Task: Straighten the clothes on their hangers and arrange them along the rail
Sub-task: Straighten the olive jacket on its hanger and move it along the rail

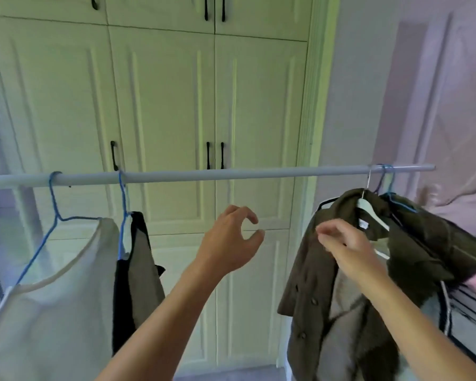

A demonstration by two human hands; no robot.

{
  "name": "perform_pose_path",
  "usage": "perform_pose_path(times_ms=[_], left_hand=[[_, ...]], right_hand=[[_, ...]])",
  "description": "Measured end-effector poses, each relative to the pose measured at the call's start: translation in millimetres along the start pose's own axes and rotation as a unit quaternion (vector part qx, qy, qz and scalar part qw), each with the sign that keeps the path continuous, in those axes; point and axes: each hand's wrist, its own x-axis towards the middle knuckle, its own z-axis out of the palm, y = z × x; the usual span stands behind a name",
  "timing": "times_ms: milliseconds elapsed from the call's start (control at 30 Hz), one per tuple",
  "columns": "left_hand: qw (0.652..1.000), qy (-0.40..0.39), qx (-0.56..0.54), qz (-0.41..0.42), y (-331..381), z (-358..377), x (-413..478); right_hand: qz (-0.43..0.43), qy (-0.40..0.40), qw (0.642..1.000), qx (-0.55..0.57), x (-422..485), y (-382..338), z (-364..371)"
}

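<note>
A cream top (52, 292) and a dark top (123, 298) hang left on the rail (231, 174). My left hand (228, 243) is under the rail, fingers bent, apart, holding nothing. My blurry right hand (346, 251) is at the brown coat (308, 298); I cannot tell if it grips.

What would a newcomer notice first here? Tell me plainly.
The long pale grey rail crosses the middle, bare between two groups of clothes. At its right end an olive-brown buttoned coat hangs crooked on a white hanger, the blurred right hand at its collar. The left hand hovers empty mid-frame; a cream top hangs far left.
</note>
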Motion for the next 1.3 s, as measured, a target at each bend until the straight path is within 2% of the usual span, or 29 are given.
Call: perform_pose_path(times_ms=[100,200,333,400,667,800,1000,1300], left_hand=[[0.999,-0.039,-0.027,0.004,15.9,41.6,19.1],[0.997,-0.059,-0.05,0.001,31.1,77.8,37.0],[0.994,-0.087,-0.069,0.0,43.0,122.6,51.8],[0.993,-0.098,-0.066,-0.003,44.9,142.9,56.5],[0.992,-0.115,-0.045,-0.028,45.1,189.9,70.7],[0.993,-0.107,-0.037,-0.04,39.5,201.2,69.8],[0.995,-0.068,-0.02,-0.067,32.0,204.4,81.0],[0.987,0.049,-0.046,-0.144,8.1,199.4,77.1]], right_hand=[[-0.035,0.095,0.982,-0.157,1.1,24.2,-50.5],[-0.034,0.167,0.93,-0.325,4.3,52.6,-91.8],[0.047,0.098,0.911,-0.398,12.3,76.3,-121.1],[0.055,0.064,0.902,-0.424,16.0,85.7,-124.9],[0.048,0.042,0.886,-0.459,45.5,103.9,-123.0],[0.023,0.055,0.914,-0.401,54.2,120.7,-124.8],[-0.071,0.076,0.925,-0.365,67.0,123.4,-126.1],[-0.176,0.029,0.948,-0.264,71.6,127.9,-121.0]])
